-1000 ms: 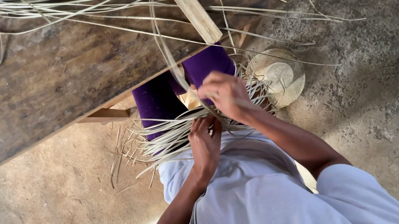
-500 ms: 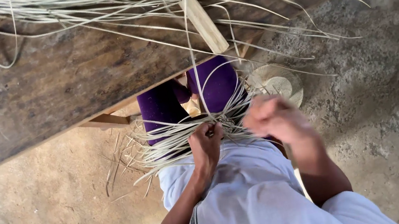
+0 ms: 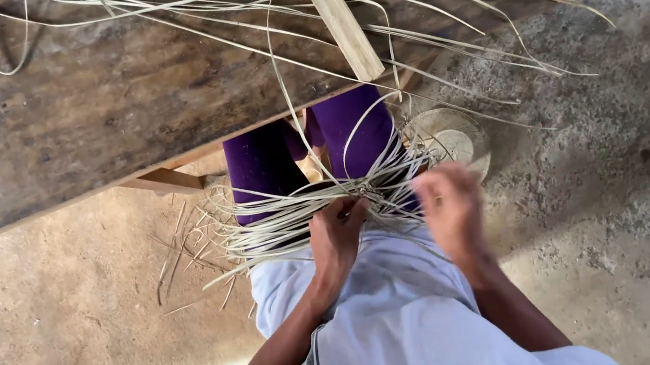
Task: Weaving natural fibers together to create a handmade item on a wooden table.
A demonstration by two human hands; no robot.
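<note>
Left hand [image 3: 336, 236] pinches pale straw strands [image 3: 287, 213] above lap.

I wear a white short-sleeved T-shirt [image 3: 412, 323] with a dark blocky printed mark, outlined in grey, on the front near my left side. Its sleeve ends above my right elbow, so both forearms are bare. My legs are covered in deep purple trousers [image 3: 259, 166] of a plain, smooth cloth. My left hand [image 3: 335, 236] and right hand [image 3: 451, 207] carry no gloves, rings or watch that I can see.
</note>
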